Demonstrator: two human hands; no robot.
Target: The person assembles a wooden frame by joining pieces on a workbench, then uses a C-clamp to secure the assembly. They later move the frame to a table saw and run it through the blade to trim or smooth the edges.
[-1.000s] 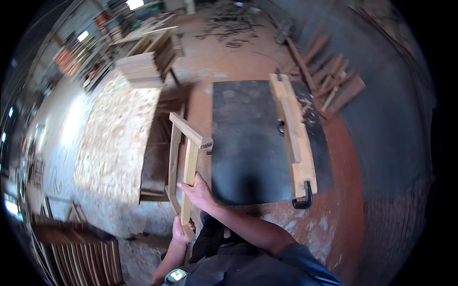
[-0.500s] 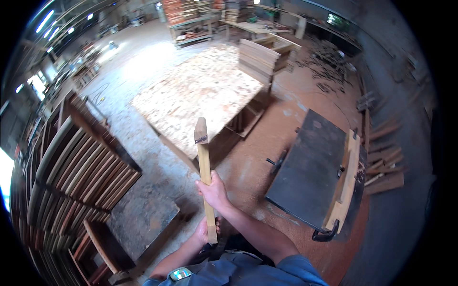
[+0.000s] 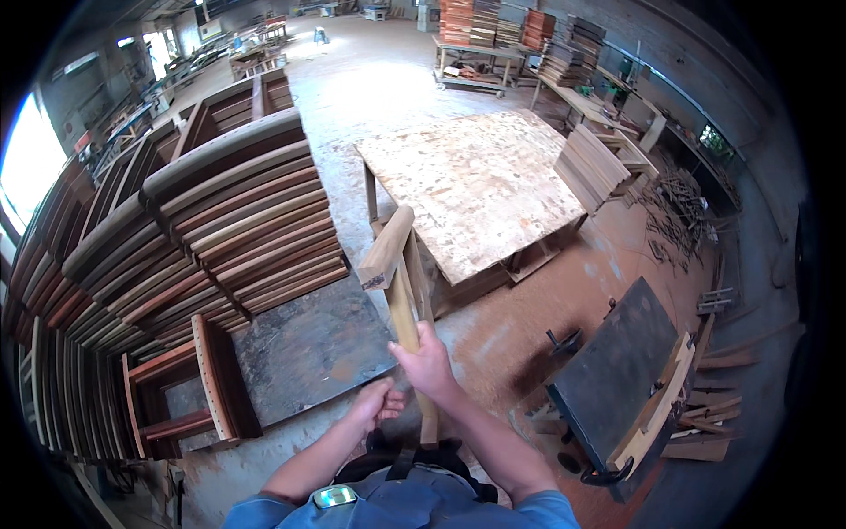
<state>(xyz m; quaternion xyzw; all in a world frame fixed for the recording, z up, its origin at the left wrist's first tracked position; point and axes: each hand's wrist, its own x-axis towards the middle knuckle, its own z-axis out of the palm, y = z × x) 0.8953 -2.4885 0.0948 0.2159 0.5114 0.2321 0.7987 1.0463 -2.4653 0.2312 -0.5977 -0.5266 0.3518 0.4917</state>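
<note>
Since half a second ago, the left hand (image 3: 377, 404) is coming away from the lower end of the wooden frame (image 3: 403, 304), and the whole view is turning leftward. Counting clock hours from the middle of the view, the frame is standing near the centre, its thick top bar (image 3: 388, 249) leaning at ten o'clock and its lower end pointing down to six. At six o'clock the right hand (image 3: 425, 360) is wrapping closely round the frame's yellowish rail, thumb on the near side. Toward seven o'clock the left hand is curling its fingers loosely just beside the frame; I cannot tell whether it is touching the wood or holding anything.

At eight o'clock a dark low table (image 3: 308, 344) is bearing a small reddish frame (image 3: 204, 379), and at ten a large stack of wooden frames (image 3: 251, 207) is rising. A table with a mottled pale top (image 3: 480, 185) is standing at one o'clock, with a leaning stack of boards (image 3: 590, 167) at two. At four o'clock a black-topped table (image 3: 608, 375) is carrying a pale wooden piece (image 3: 656, 410) along its far edge, and loose wood offcuts (image 3: 714, 410) are lying beyond it.
</note>
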